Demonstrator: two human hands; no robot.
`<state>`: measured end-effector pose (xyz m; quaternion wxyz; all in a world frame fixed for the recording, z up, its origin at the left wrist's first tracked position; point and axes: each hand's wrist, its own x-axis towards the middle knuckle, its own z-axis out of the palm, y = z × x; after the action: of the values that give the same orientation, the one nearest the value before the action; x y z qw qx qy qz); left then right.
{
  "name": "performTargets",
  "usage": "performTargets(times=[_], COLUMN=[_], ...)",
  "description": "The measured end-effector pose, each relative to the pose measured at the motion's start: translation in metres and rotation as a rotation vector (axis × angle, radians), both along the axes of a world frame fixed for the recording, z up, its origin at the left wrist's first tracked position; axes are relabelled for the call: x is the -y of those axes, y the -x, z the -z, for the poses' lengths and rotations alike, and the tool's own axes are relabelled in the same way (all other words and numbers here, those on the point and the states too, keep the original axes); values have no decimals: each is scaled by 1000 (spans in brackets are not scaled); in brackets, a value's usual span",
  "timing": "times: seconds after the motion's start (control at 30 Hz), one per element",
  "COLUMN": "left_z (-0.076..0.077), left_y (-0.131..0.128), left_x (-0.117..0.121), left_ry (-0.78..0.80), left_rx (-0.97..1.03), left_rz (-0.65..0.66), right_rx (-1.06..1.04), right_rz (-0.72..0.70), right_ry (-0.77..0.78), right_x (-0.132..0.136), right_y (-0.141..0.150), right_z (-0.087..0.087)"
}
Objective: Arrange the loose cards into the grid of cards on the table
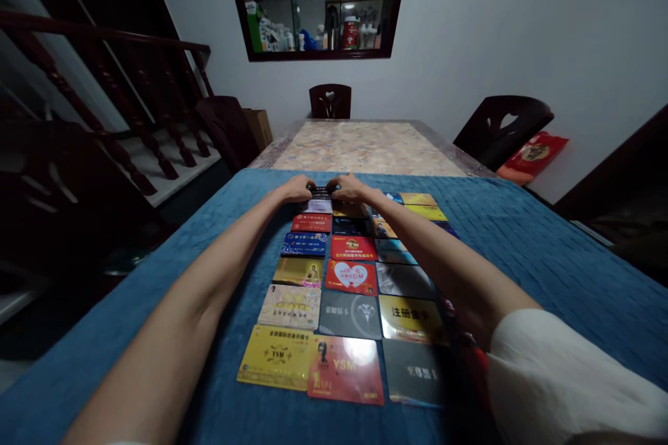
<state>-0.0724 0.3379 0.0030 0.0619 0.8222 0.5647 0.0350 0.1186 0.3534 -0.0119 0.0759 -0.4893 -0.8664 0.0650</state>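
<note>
Blue cloth (pixel 522 243) covers the near part of the tabletop (pixel 360 146), and on it many cards (pixel 352 249) lie face up in columns. At the far end of the left column is a dark card (pixel 321 192), directly between the two hands, its long axis going from left to right. Neither hand seems nearer: the left hand (pixel 297 189) is at its left end, the right hand (pixel 348 188) at its right end. Both hands are half closed, with bent fingers touching the card; whether they pinch it or only press it, one cannot tell
</note>
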Motion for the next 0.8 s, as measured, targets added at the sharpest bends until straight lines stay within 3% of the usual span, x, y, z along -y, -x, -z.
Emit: performTargets(times=[0.5, 0.8], left_z=[7, 10], left_y=[2, 4], left_x=[1, 4], left_ry=[36, 18], left_rx=[56, 82], left_rz=[-8, 2], right_rx=[-41, -5], right_rz=[44, 46], right_ry=[24, -31], right_x=[17, 13], right_y=[-5, -6], right_z=[-8, 0])
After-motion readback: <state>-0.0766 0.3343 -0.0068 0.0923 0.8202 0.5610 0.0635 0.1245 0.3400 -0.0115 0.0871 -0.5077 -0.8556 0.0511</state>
